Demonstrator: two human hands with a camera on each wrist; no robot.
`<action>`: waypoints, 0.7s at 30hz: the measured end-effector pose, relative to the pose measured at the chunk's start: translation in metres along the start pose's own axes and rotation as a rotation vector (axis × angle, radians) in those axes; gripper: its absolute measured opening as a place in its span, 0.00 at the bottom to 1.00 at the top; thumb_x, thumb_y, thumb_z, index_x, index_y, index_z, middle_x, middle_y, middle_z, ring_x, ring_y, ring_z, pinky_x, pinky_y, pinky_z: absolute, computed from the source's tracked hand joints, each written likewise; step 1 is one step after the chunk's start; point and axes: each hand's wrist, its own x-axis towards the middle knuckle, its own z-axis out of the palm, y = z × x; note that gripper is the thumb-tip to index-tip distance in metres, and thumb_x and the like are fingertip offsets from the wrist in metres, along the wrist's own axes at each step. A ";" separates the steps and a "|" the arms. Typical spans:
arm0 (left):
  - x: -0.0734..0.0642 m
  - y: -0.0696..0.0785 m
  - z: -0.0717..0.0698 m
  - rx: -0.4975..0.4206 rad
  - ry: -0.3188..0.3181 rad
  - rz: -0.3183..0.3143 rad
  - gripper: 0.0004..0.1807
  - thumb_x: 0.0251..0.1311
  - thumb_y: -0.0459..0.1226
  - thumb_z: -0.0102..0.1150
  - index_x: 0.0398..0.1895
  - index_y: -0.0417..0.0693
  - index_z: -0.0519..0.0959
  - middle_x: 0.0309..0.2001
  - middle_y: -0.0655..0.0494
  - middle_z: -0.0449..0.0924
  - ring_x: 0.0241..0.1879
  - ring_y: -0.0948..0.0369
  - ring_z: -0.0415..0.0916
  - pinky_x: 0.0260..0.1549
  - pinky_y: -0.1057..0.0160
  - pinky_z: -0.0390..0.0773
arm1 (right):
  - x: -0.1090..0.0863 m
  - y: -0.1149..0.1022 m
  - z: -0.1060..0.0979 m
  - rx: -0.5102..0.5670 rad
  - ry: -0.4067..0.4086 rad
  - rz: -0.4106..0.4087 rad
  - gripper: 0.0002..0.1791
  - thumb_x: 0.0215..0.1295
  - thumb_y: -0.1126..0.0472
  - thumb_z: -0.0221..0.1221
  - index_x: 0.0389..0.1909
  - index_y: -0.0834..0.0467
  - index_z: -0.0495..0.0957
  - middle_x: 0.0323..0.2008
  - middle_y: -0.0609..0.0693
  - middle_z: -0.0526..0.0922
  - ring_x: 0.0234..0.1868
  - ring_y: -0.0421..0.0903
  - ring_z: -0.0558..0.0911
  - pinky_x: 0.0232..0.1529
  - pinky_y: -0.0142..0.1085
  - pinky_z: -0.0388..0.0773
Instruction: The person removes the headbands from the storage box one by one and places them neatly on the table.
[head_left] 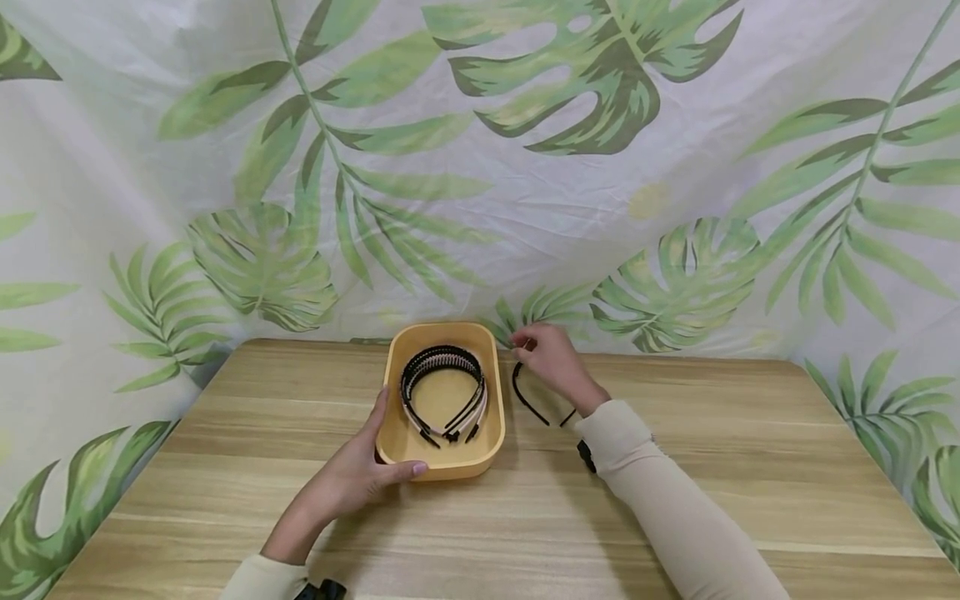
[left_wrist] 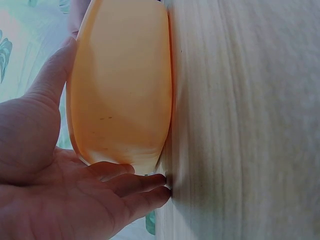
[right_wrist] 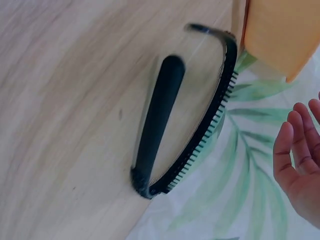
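Observation:
A yellow-orange plastic box [head_left: 497, 417] stands on the wooden table, holding several black and pink headbands [head_left: 442, 358] nested together. My left hand [head_left: 356, 467] grips the box at its near left corner, thumb along the front and fingers at the left side. In the left wrist view the box wall [left_wrist: 120, 75] sits between the thumb and the fingers. Right of the box is a single black toothed headband [right_wrist: 220, 100], partly covered in the head view by my right hand [head_left: 551, 358]. The right hand's fingers [right_wrist: 295, 145] are loosely bent, apart from this headband, with nothing in them.
The wooden table [head_left: 712, 483] reaches back to a hanging cloth [head_left: 555, 233] printed with green leaves, close behind the box. Both wrists wear dark camera straps.

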 end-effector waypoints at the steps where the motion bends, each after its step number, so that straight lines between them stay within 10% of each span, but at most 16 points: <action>1: 0.000 0.000 0.000 0.001 0.001 0.001 0.74 0.58 0.53 0.77 0.85 0.53 0.23 0.84 0.33 0.37 0.77 0.40 0.61 0.75 0.42 0.61 | 0.000 -0.001 0.002 0.000 -0.005 -0.007 0.10 0.68 0.71 0.63 0.48 0.69 0.87 0.43 0.62 0.89 0.43 0.55 0.86 0.47 0.45 0.85; 21: 0.000 0.000 0.000 -0.001 0.006 0.019 0.73 0.58 0.52 0.77 0.85 0.48 0.25 0.84 0.33 0.38 0.77 0.41 0.62 0.75 0.42 0.61 | 0.010 -0.028 0.035 -0.040 -0.010 -0.128 0.10 0.69 0.71 0.64 0.49 0.66 0.87 0.46 0.59 0.89 0.45 0.54 0.85 0.48 0.45 0.83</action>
